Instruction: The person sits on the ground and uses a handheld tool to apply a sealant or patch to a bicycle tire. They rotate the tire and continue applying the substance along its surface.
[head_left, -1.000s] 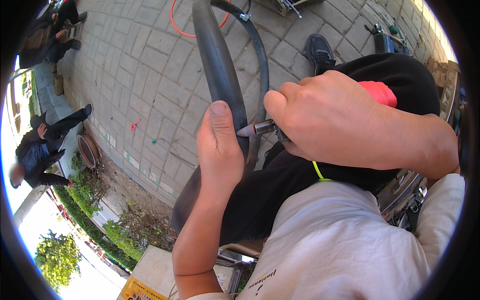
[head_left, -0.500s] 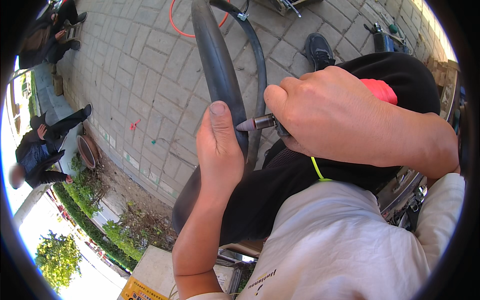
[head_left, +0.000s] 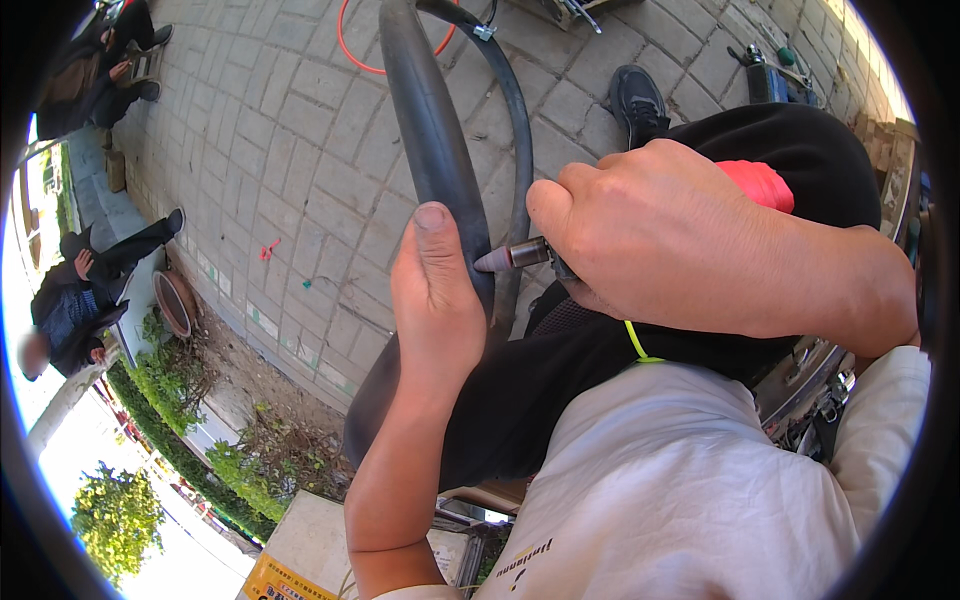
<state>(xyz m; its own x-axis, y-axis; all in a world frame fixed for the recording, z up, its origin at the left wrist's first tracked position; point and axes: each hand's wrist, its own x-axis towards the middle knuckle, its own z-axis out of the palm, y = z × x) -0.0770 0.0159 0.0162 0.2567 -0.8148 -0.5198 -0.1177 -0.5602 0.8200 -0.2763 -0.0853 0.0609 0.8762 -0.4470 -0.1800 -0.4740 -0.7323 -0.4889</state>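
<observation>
A black rubber inner tube (head_left: 435, 130), inflated and curved, rises from my lap toward the far side. My left hand (head_left: 437, 285) is closed round it, thumb lying along its top. In my right hand (head_left: 640, 235) is a rotary grinder (head_left: 530, 252), its body mostly hidden by the fist. Its pale, cone-shaped grinding tip (head_left: 492, 262) touches the tube's right side, just beside my left thumb. A thinner stretch of the tube (head_left: 522, 150) loops down to the right of the thick part.
A red hose (head_left: 345, 45) lies on the paving beyond the tube. My shoe (head_left: 637, 100) stands far right of it, near a blue tool (head_left: 766, 82). Two people sit at the left, near a round pot (head_left: 174, 303). A box (head_left: 300, 550) stands at lower left.
The grinder tip has shifted very slightly along the tube, and my left hand has moved a touch left. The seated person at left has lowered a hand.
</observation>
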